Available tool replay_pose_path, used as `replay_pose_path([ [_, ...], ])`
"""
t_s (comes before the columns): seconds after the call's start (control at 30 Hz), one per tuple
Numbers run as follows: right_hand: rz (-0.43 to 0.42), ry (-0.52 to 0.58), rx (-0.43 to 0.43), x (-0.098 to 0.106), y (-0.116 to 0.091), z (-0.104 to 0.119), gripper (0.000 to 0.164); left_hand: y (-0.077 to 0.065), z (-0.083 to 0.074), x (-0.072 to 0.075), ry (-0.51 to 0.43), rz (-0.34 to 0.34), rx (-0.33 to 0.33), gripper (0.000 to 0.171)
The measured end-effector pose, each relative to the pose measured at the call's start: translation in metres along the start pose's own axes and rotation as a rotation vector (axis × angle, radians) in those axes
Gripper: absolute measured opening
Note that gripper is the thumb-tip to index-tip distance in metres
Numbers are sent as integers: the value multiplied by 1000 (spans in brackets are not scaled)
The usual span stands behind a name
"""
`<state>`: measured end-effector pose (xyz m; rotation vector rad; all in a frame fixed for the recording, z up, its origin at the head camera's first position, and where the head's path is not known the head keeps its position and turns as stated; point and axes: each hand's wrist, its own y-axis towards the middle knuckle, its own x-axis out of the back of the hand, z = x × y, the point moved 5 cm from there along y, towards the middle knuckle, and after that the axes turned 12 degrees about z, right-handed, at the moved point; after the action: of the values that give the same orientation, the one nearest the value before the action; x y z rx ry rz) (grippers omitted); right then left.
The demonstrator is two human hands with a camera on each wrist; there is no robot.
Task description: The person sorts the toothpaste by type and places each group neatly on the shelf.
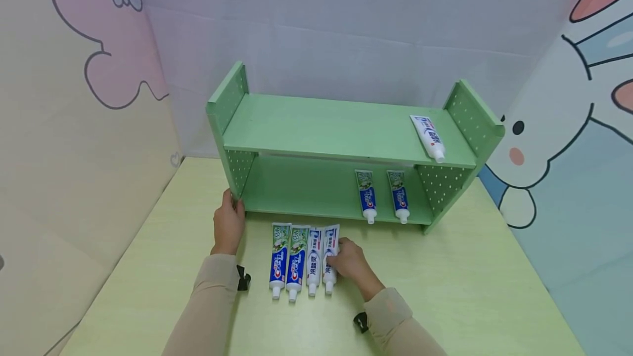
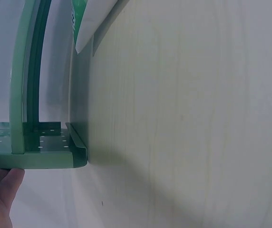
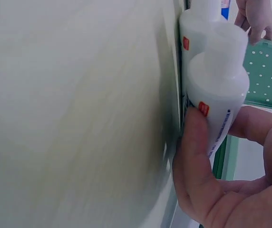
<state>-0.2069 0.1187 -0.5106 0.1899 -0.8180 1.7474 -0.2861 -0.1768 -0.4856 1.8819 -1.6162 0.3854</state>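
Note:
On the table, a row of toothpaste tubes lies side by side, caps toward me. Two are green-and-blue Crest tubes; two are white tubes to their right. My right hand grips the rightmost white toothpaste tube between thumb and fingers; in the right wrist view its white cap faces the camera. My left hand holds the lower front edge of the left side panel of the green shelf. In the left wrist view only part of that hand shows at the panel edge.
Another white toothpaste tube lies on the upper shelf at the right. Two green-and-blue tubes lie on the lower shelf, caps over its front edge. The shelf stands on a pale table against a curtained wall.

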Motion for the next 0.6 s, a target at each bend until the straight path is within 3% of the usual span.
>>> replay_pose_path([
  [0.23,4,72,2,6,-5,0,59,0,0,1,-5,-1,-5,34],
  [0.6,14,80,15,10,-8,2,59,0,-1,1,-11,-2,-4,35],
])
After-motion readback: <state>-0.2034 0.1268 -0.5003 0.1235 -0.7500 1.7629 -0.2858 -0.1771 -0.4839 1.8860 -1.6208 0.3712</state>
